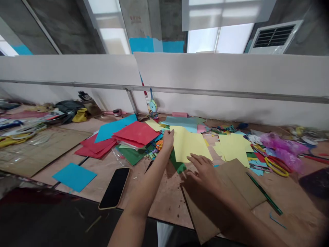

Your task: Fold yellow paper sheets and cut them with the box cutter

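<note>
A sheet of yellow paper [190, 142] is pinched at its left edge by my left hand [168, 139]. My right hand [203, 166] lies at the sheet's lower right edge, fingers stretched out and open. Whether those fingertips press on the paper is hard to tell. Beneath the sheet a piece of green paper [178, 166] sticks out. More yellow paper [235, 147] lies to the right, beside a brown cardboard piece [240, 181]. Red sheets [138, 133] and a blue sheet [115, 128] are heaped left of my left hand.
A phone [114, 188] and a blue square [74, 177] lie near the front edge. On the right are a green pencil [264, 193], yellow-handled scissors [276, 167] and a pink plastic bag [285, 149]. A large cardboard sheet [48, 145] covers the left side.
</note>
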{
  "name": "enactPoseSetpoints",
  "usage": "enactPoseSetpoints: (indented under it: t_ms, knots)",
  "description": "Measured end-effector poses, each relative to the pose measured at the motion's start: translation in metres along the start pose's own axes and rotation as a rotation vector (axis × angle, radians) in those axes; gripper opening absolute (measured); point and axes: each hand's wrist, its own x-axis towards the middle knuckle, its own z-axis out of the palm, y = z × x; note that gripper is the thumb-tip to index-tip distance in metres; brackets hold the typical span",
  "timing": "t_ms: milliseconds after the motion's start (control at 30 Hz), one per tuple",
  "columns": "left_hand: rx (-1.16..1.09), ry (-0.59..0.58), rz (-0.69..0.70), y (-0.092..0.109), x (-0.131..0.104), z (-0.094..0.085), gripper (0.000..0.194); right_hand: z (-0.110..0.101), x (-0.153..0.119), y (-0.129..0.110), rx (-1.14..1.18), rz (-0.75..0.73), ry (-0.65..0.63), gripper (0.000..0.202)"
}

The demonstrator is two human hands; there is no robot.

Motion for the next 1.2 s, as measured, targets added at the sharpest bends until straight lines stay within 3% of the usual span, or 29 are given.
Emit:
enactPoseSetpoints:
  t_ms: [67, 133, 200, 300, 700, 1033, 1200]
  knots:
    - [-0.014, -0.001, -0.025, -0.002, -0.003, 0.001, 0.026, 0.021, 0.014, -0.013, 0.028, 0.027, 0.047, 0.051]
    - [-0.018, -0.004, -0.043, -0.002, -0.005, -0.002, 0.025, 0.033, 0.022, -0.019, 0.06, 0.054, 0.119, 0.04]
    - [-0.035, 0.0, -0.048, -0.001, -0.006, -0.008, 0.024, 0.038, 0.026, -0.02, 0.094, 0.06, 0.171, 0.022]
    - [-0.067, 0.0, -0.046, 0.003, -0.008, -0.016, 0.024, 0.038, 0.027, -0.02, 0.133, 0.067, 0.204, 0.018]
    - [-0.159, -0.01, -0.013, 0.0, -0.023, -0.009, 0.04, 0.021, 0.033, -0.019, 0.51, 0.286, 0.28, 0.028]
    - [-0.019, 0.041, -0.007, -0.007, -0.009, -0.017, 0.025, 0.006, 0.03, 0.007, 0.862, 0.473, 0.246, 0.045]
    - [0.096, 0.107, 0.016, 0.006, 0.003, -0.033, 0.026, -0.017, 0.024, 0.022, 0.93, 0.502, 0.286, 0.048]
